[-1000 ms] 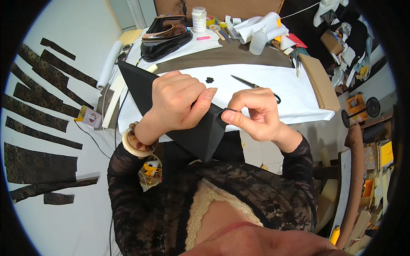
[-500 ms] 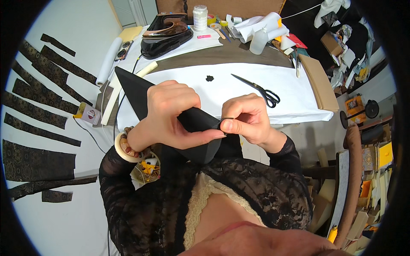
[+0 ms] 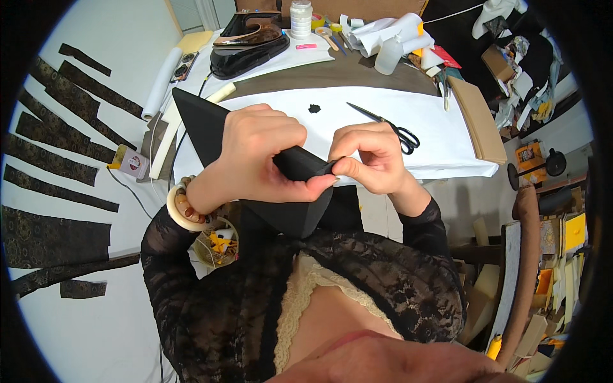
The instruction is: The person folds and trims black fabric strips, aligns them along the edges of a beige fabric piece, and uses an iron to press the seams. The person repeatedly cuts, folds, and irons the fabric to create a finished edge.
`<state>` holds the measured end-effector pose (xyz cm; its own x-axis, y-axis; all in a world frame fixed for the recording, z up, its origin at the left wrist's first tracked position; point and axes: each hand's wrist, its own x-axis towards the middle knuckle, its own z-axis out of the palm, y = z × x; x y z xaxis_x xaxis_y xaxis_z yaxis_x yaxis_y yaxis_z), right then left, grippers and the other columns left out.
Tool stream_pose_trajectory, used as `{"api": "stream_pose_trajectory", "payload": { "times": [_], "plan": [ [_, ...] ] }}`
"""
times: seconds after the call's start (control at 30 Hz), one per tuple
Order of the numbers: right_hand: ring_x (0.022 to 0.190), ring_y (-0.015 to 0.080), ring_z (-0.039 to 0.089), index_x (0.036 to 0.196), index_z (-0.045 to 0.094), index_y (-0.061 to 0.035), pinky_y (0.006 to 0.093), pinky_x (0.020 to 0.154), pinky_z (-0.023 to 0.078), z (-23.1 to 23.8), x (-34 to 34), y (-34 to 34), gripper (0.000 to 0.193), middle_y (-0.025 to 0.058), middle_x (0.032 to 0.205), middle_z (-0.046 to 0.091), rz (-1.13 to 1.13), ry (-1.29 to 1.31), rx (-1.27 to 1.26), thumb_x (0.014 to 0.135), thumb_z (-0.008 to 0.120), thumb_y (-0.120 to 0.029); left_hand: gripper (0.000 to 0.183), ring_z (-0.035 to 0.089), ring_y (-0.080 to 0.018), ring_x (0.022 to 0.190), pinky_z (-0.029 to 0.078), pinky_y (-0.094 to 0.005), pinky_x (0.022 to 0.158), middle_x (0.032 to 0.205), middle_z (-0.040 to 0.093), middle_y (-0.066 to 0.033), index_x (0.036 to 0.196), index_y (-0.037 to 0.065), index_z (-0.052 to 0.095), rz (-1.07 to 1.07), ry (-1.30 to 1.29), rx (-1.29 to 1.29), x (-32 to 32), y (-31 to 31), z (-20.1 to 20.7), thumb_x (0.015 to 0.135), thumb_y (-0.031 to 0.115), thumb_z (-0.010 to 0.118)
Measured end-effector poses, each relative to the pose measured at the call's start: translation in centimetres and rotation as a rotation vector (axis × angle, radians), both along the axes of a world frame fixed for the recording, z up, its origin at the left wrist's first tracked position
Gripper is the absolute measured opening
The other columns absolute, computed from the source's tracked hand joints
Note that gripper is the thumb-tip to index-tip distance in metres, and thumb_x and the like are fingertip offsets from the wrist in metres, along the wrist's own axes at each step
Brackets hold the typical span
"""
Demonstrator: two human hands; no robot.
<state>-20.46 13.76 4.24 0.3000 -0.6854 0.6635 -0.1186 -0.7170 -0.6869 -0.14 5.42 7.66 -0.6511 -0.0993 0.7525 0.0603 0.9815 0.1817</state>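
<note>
Between my hands is a stiff, folded piece of black fabric (image 3: 201,121), pointed at its far left end and hanging down toward my lap. My left hand (image 3: 262,156) is closed round its upper fold, thumb along the near side. At the right-hand end, my right hand (image 3: 370,159) pinches the edge between thumb and bent fingers, its tips right beside my left thumb. What exactly lies inside that pinch is mostly hidden. Beyond my hands, black-handled scissors (image 3: 389,126) and a small black scrap (image 3: 314,108) lie on the white-covered table (image 3: 268,102).
At the back stand an iron (image 3: 249,48), a white jar (image 3: 301,19) and a translucent bottle (image 3: 388,57). Brown card sheets (image 3: 476,121) line the table's right edge. Patterned dark fabric strips (image 3: 57,233) lie at left. A bin (image 3: 217,246) sits below my left forearm.
The thin black strip that looped above my right thumb no longer shows. My right fingertips have curled in closer on the fabric's end, and both hands sit slightly higher in view.
</note>
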Motion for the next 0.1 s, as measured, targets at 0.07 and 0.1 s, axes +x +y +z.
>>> {"api": "stream_pose_trajectory", "payload": {
  "times": [0.07,0.1],
  "plan": [
    [0.062,0.0182,0.061,0.081,0.068,-0.0003,0.0272,0.056,0.045,0.05,-0.14,-0.04,0.015,0.0078,0.073,0.066,-0.131,0.058,-0.103,0.083,0.075,-0.013,0.045,0.041,-0.0239,0.044,0.033,-0.0291,0.046,0.049,0.039,-0.0029,0.056,0.009,0.045,0.038,-0.003,-0.027,-0.26,-0.25,-0.69,0.058,0.034,0.083],
    [0.064,0.0186,0.061,0.086,0.070,0.0000,0.0262,0.056,0.045,-0.14,-0.49,-0.01,0.019,0.0086,0.077,0.067,-0.155,0.038,-0.095,0.085,0.074,-0.019,0.045,0.040,-0.0246,0.043,0.034,-0.0297,0.046,0.049,0.039,-0.0029,0.055,0.010,0.045,0.071,0.008,-0.034,-0.49,-0.32,-0.80,0.059,0.035,0.082]
  ]
}}
